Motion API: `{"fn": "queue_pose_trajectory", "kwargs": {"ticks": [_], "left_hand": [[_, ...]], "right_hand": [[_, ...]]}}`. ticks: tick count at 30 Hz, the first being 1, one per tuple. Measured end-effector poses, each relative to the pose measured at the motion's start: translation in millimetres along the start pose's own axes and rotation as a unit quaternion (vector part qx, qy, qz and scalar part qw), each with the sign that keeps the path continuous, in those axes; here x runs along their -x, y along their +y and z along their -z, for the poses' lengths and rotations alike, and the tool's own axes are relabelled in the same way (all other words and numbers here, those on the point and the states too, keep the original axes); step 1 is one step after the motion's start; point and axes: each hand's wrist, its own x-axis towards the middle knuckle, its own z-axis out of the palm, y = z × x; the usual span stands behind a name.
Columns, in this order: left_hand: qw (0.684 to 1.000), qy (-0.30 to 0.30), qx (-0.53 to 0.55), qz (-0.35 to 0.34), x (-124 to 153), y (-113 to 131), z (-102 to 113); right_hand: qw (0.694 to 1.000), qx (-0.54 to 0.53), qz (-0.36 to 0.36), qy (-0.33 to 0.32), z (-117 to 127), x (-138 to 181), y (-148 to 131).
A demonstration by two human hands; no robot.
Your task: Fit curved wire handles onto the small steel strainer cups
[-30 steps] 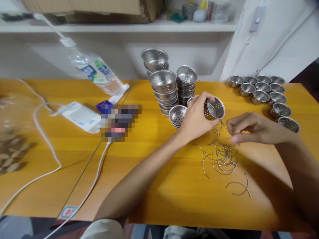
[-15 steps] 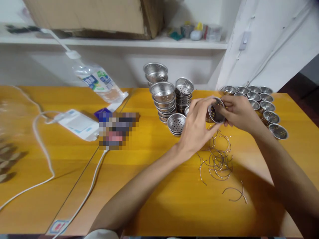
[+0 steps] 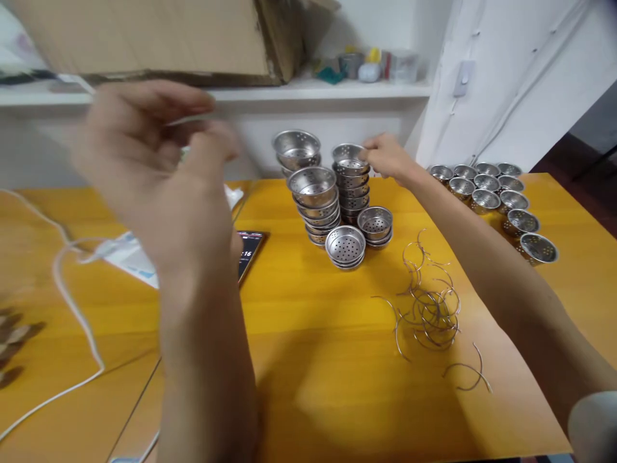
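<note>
Currently, the right hand (image 3: 388, 155) pinches the rim of a round, perforated metal cup (image 3: 349, 164) topping a nested stack (image 3: 354, 191) on the desk (image 3: 308, 366); the blurred left hand (image 3: 168, 173) curls midair, its grip unclear. Thin, curved wires (image 3: 436, 310) lie loosely tangled nearby.

The blurred left hand (image 3: 166, 170) is raised at near left, fingers (image 3: 186, 96) curled, while the right hand (image 3: 385, 155) pinches far out on an extended arm (image 3: 491, 270).

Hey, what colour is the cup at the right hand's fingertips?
The cup is silvery and perforated; see the head view.
</note>
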Motion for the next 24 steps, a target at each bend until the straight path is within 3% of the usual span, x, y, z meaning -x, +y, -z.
{"fn": "queue_pose_trajectory", "kwargs": {"ticks": [3,6,10,13,15,17,20,24], "left_hand": [[0.999,-0.018,0.038,-0.016,8,9,-13],[1.0,-0.026,0.008,0.0,8,4,-14],[0.999,-0.02,0.002,-0.026,7,-7,-14],[0.995,0.02,0.037,-0.086,12,1,-20],[0.989,0.053,0.054,-0.127,16,14,-28],[0.986,0.056,0.054,-0.145,21,31,-35],[0.988,0.015,0.046,-0.147,33,56,-46],[0.988,-0.07,0.049,-0.128,77,77,-65]], "right_hand": [[0.998,0.018,-0.035,-0.043,3,-4,-6],[0.996,0.051,-0.042,-0.068,7,-14,-17],[0.993,0.092,-0.044,-0.061,33,-19,-12],[0.975,0.21,-0.055,0.05,69,-4,23],[0.929,0.344,-0.093,0.103,87,11,58],[0.884,0.443,-0.138,0.065,95,25,96],[0.873,0.464,-0.148,0.024,86,36,138],[0.88,0.466,-0.091,-0.009,69,45,144]]}}
